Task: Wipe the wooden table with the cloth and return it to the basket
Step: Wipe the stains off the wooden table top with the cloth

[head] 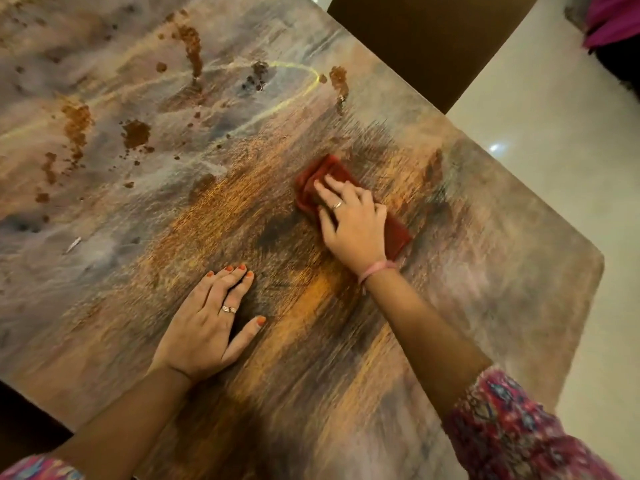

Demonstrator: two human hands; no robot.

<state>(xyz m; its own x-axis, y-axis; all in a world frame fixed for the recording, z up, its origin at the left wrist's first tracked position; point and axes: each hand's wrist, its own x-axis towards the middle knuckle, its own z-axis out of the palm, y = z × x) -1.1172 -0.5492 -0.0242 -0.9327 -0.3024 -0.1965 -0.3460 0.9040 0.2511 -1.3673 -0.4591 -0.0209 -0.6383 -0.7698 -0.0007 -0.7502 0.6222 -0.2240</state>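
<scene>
A folded red cloth (313, 178) lies flat on the wooden table (467, 237), right of its middle. My right hand (353, 223) presses down on the cloth with the fingers spread over it. My left hand (211, 323) rests palm down on the bare wood nearer to me, fingers apart, holding nothing. Brown crumbly stains (136, 133) and several smaller spots (194, 46) mark the far left part of the table, with pale smear streaks around them. No basket is in view.
A dark brown chair back (433, 39) stands at the table's far edge. Pale tiled floor (554, 150) runs along the right side past the table's rounded corner. A pink and dark fabric item (613, 26) sits at the top right. A small pale sliver (72, 244) lies at the left.
</scene>
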